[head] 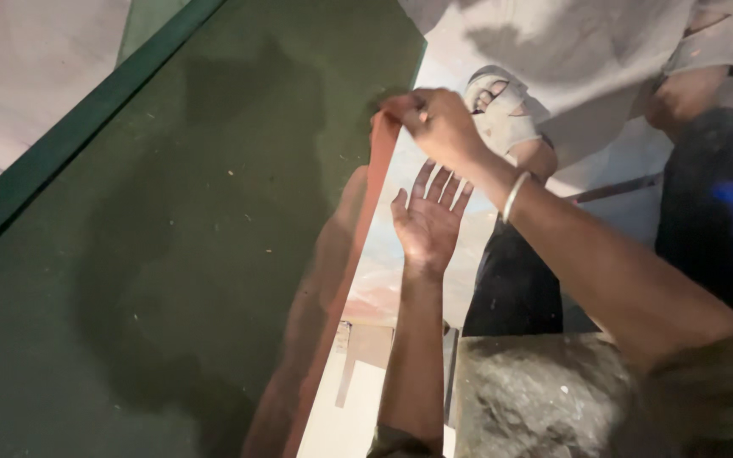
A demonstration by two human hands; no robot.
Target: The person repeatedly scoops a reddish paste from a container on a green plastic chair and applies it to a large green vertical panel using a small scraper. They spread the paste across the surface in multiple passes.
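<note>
A large dark green panel (pixel 171 254) fills the left of the view. A long orange-red strip (pixel 341 280) runs down its right edge. My right hand (pixel 436 123), a thin metal bangle on its wrist, pinches the strip's top end at the panel's upper corner. Just below it my left hand (pixel 428 222) is held flat with the palm showing and the fingers spread, beside the strip. Whether it touches the edge I cannot tell; it holds nothing. The panel's glossy face reflects my arm faintly.
Another person stands close at the upper right in a light grey shirt (pixel 579 51) and dark trousers (pixel 515 288), one cloth-wrapped hand (pixel 495 106) near the panel's corner. A rough grey slab (pixel 536 390) lies at the bottom right. Pale floor shows beyond.
</note>
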